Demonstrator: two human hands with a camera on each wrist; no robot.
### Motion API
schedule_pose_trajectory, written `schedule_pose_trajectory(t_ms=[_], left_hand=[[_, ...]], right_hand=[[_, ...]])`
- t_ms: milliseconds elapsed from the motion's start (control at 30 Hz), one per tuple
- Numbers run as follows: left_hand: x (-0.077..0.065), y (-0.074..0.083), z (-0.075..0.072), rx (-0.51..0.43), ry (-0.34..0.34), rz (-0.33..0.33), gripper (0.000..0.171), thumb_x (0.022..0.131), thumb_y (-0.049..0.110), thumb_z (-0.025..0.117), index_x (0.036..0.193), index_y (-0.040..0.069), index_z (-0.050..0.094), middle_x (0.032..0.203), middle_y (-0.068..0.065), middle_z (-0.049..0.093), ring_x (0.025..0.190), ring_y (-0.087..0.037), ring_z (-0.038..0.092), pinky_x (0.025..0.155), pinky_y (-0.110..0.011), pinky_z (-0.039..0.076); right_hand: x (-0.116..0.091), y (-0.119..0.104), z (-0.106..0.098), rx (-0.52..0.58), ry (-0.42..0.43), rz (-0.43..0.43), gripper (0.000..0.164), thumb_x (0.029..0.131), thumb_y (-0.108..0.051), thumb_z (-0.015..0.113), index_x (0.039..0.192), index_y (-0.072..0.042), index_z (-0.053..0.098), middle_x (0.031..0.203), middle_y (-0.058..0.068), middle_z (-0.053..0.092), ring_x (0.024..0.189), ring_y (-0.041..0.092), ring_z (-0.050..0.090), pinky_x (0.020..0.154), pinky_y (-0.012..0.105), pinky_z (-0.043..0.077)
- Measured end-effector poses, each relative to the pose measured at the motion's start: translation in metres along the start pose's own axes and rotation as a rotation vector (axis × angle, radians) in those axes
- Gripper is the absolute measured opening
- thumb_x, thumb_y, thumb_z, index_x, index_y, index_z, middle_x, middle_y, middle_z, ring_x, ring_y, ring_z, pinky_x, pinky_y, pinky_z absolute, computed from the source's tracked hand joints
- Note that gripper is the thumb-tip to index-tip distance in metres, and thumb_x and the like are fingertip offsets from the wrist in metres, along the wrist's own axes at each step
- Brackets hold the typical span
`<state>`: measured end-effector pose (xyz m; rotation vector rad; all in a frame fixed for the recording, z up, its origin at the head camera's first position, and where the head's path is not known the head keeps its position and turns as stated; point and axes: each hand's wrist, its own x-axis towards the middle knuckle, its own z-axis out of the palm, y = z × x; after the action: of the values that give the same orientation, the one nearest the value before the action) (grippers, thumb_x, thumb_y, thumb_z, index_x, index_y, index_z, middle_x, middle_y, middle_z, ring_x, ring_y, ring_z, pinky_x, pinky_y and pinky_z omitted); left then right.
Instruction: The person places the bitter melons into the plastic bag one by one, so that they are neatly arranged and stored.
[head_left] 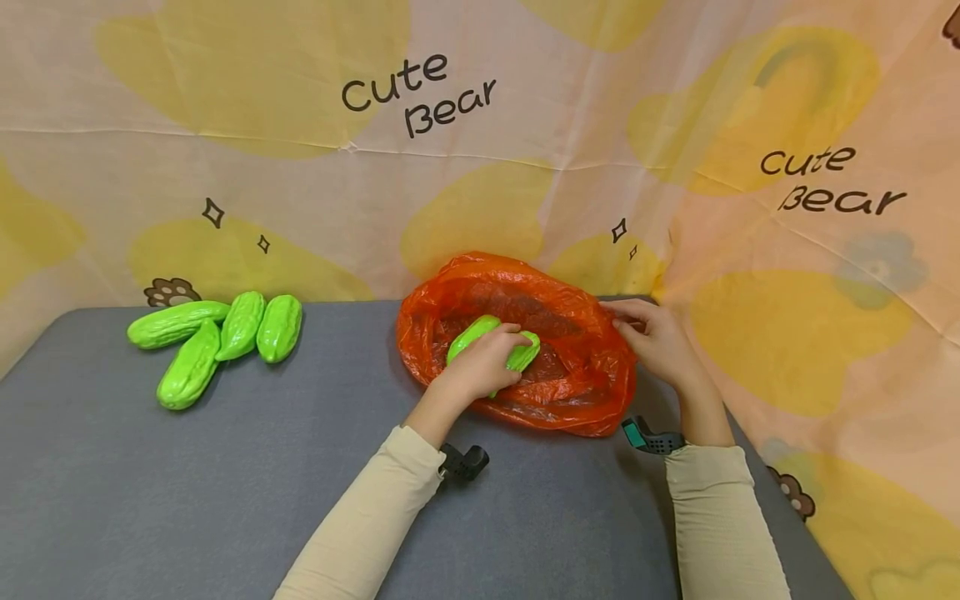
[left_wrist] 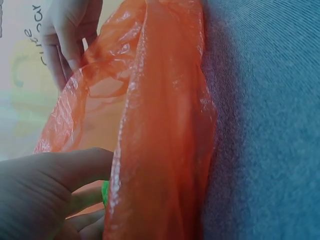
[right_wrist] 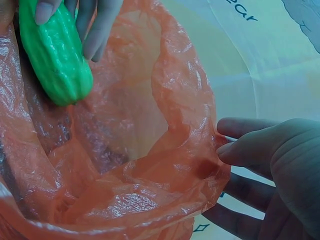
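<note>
A red plastic bag [head_left: 525,414] lies with its mouth wide open at the back of the table. My left hand [head_left: 486,364] reaches into the mouth, its fingers curled over a glossy green toy bitter melon [right_wrist: 57,62]. In the head view, green [head_left: 523,354] shows on both sides of that hand, which covers the middle. At the bag's right rim, my right hand [head_left: 654,337] pinches the thin film between thumb and forefinger; its other fingers spread outside the bag, as the right wrist view shows. From the left wrist, the near bag wall [left_wrist: 160,125] hides most of the melon.
Several more green toy bitter melons [head_left: 187,367] lie grouped on the grey table [head_left: 337,467] at the left. A printed cloth [head_left: 300,183] hangs behind the table and along its right side, close to the bag and my right hand.
</note>
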<state>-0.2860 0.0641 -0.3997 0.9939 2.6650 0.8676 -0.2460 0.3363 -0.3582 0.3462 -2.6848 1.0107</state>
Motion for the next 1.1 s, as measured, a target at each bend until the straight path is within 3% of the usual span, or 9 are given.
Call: schedule_pose_trajectory(t_ms=[300,733,1100], left_hand=[[0.0001,-0.0052,-0.0032,0.017,0.07,-0.021,0.051,0.087,0.011,0.078,0.136,0.007,0.064,0.149,-0.012,0.055,0.136,-0.03,0.055,0.11,-0.042,0.049],[-0.0008,-0.0082,-0.001,0.033,0.066,-0.055,0.051,0.09,0.013,0.076,0.138,0.008,0.062,0.152,-0.01,0.053,0.14,-0.029,0.052,0.114,-0.043,0.045],[-0.0017,-0.0079,-0.0006,0.029,0.08,-0.047,0.05,0.089,0.014,0.077,0.137,0.009,0.063,0.151,-0.011,0.054,0.139,-0.03,0.053,0.113,-0.043,0.046]], right_hand=[[0.0003,0.0002,-0.0009,0.007,-0.003,0.007,0.032,0.099,0.002,0.057,0.129,0.0,0.068,0.128,0.024,0.068,0.109,0.037,0.067,0.079,0.001,0.044],[-0.0007,-0.0013,-0.0024,0.031,-0.004,0.005,0.033,0.099,0.003,0.056,0.129,0.0,0.068,0.127,0.025,0.068,0.107,0.037,0.067,0.079,0.002,0.045],[-0.0011,-0.0021,-0.0016,0.024,-0.002,-0.001,0.032,0.099,0.003,0.056,0.129,0.0,0.068,0.128,0.024,0.067,0.107,0.038,0.067,0.08,0.002,0.045]])
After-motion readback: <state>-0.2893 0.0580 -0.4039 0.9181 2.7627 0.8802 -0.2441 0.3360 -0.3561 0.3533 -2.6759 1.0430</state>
